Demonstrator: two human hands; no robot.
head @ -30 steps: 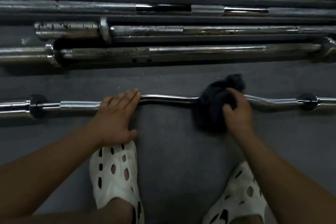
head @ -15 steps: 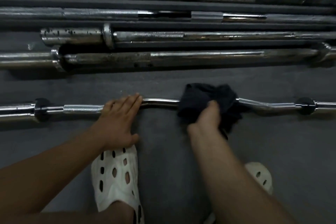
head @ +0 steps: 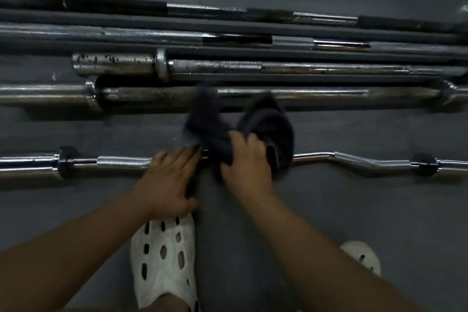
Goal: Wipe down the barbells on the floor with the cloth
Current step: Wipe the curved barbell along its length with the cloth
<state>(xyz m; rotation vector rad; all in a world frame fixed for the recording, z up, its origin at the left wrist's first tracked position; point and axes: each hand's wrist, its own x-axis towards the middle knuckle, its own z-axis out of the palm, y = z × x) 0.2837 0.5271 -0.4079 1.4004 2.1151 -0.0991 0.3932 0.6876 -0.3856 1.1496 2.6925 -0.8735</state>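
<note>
A chrome curl bar [head: 354,159] with a wavy shaft lies across the grey floor nearest me. My left hand [head: 169,180] rests flat on the bar's left knurled part, fingers straight. My right hand [head: 247,159] grips a dark cloth [head: 220,129] bunched over the middle of the bar, just right of my left fingertips. The cloth is blurred and its loose folds rise toward the straight barbell [head: 316,95] behind. The bar's middle is hidden under the cloth and hand.
Several straight barbells [head: 228,67] lie side by side farther back, some rusty. Black collars [head: 424,163] sit on both ends of the curl bar. My white perforated clogs [head: 164,261] stand on the floor just behind the bar.
My right hand has slid the cloth leftward along the curl bar from its right bend to the middle, beside my left hand. The left hand has stayed put.
</note>
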